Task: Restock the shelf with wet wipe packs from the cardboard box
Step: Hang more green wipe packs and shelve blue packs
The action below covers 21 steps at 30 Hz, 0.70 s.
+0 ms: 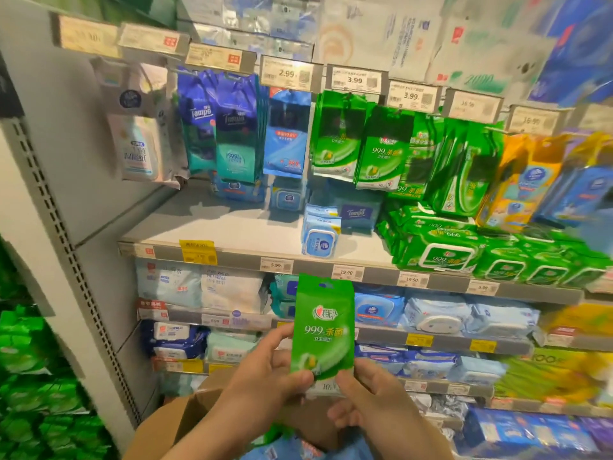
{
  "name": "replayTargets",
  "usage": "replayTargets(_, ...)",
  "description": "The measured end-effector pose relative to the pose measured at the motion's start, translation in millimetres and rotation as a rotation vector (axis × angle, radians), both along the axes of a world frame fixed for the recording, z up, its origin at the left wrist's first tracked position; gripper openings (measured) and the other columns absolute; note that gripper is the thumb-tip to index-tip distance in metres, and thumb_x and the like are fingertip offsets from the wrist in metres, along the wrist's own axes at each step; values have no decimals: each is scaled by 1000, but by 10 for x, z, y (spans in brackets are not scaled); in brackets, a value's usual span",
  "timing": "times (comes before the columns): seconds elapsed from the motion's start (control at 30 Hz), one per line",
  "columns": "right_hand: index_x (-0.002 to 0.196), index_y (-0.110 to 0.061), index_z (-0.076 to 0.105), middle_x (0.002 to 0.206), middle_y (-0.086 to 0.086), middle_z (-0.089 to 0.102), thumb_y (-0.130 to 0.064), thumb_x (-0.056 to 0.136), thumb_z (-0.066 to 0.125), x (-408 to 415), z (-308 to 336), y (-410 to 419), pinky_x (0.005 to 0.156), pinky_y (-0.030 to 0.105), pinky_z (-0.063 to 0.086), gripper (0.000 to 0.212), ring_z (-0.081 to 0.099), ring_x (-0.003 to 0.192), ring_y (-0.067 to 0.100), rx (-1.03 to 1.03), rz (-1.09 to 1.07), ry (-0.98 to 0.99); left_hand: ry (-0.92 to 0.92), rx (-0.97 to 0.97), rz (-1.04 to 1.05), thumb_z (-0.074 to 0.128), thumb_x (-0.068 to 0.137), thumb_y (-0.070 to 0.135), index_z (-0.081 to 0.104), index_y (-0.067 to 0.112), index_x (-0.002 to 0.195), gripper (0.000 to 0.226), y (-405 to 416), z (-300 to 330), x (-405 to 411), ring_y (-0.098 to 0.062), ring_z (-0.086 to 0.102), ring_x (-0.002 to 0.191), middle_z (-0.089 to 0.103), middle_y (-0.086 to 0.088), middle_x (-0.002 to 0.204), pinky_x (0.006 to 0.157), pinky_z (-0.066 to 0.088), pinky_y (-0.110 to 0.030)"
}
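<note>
Holding green wipe pack (321,330) above cardboard box (195,413).

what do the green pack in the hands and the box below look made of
Green pack: thin plastic film, glossy, judging by the sheen and a flat sealed bottom edge. Box: plain brown corrugated cardboard, matte; its flap looks stiff and unprinted.
</note>
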State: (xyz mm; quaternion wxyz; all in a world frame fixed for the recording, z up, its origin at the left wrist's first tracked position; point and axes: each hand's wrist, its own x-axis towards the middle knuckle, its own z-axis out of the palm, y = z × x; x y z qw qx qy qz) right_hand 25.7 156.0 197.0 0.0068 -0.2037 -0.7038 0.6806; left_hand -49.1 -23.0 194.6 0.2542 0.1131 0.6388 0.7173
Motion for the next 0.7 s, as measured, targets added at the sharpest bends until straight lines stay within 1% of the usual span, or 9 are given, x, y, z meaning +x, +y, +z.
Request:
replayTargets(0.1,108,-14,68,89,14,77,-12,99,64,-36,149,133,63,38,54,10,70,66,32,41,26,54,85,-32,-27,78,86,-3,51,32,139,69,110,116,-104,-26,71,81,78,-9,109,64,55,-35)
replayTargets(0.17,108,-12,67,88,17,76,-12,100,62,-62,231,214,62,37,55,10,70,65,31,64,42,84,137,-49,-34,78,88,0,50,34,139,68,169,195,-153,-27,71,84,78,-4,112,68,56,-38)
replayTargets(0.3,106,-12,69,86,36,67,-22,92,71,-143,337,327,69,45,56,18,69,65,35,79,33,127,186,-78,-20,77,88,-1,51,39,137,68,288,339,-233,-22,70,76,78,-4,107,68,59,-38)
replayTargets(0.33,105,-11,69,85,38,65,-21,91,71,-170,356,351,68,45,55,17,67,64,34,74,27,136,180,-76,-19,76,89,-2,51,39,137,68,319,364,-257,-22,68,73,78,-6,106,66,58,-37)
replayTargets(0.4,103,-10,69,77,33,68,-10,97,67,-222,393,397,65,42,55,7,65,63,34,73,27,140,168,-63,-27,74,89,-4,52,37,138,68,376,425,-296,-23,63,69,77,-10,104,62,55,-35)
replayTargets(0.47,103,-10,69,67,24,66,-6,98,64,-263,432,442,60,37,55,9,64,61,33,80,23,144,176,-70,-34,74,90,-4,52,39,138,67,426,487,-342,-23,60,67,77,-9,105,61,53,-35)
replayTargets(0.53,105,-11,69,73,28,67,-8,98,64,-308,473,478,59,37,55,9,65,60,32,82,18,158,207,-98,-38,73,92,-1,53,42,135,64,471,564,-386,-23,61,67,77,-4,105,61,53,-37)
replayTargets(0.6,106,-12,69,79,30,68,-10,98,65,-357,529,512,63,41,57,8,65,60,32,84,10,171,245,-111,-36,71,93,-1,53,42,134,62,515,647,-422,-21,65,68,78,0,105,60,52,-36)
replayTargets(0.7,104,-10,68,71,29,67,-8,98,64,-476,615,568,61,39,57,7,62,56,31,93,-11,194,264,-78,-29,69,94,-5,53,39,133,61,581,769,-487,-19,67,67,78,-2,104,55,49,-30)
